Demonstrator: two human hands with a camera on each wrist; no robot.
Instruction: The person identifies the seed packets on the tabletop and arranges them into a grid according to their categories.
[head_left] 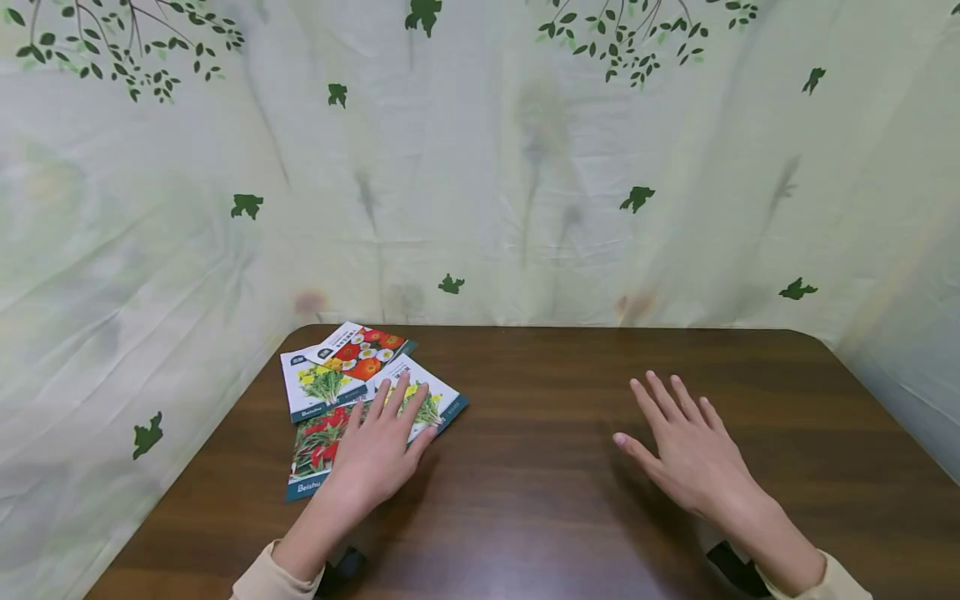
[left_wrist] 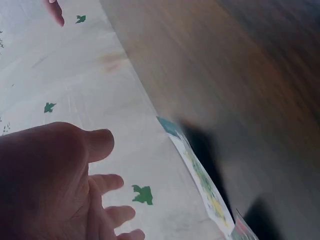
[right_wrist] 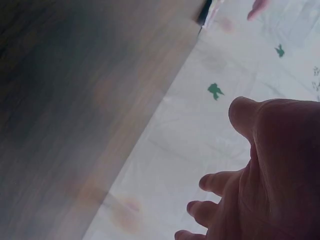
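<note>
Several flat seed packets lie overlapping at the table's left side in the head view. One packet shows red and orange flowers, and a left one shows yellow flowers. The near packet with red peppers and the right packet with yellow flowers are partly covered by my left hand. That hand hovers over them, fingers spread, palm down; in the left wrist view a gap separates it from a packet. My right hand hovers over the table's right side, fingers spread, holding nothing.
The brown wooden table has rounded far corners. Behind it and along both sides hangs a pale curtain printed with leaves. Dark straps sit under both wrists, by the cream sleeves.
</note>
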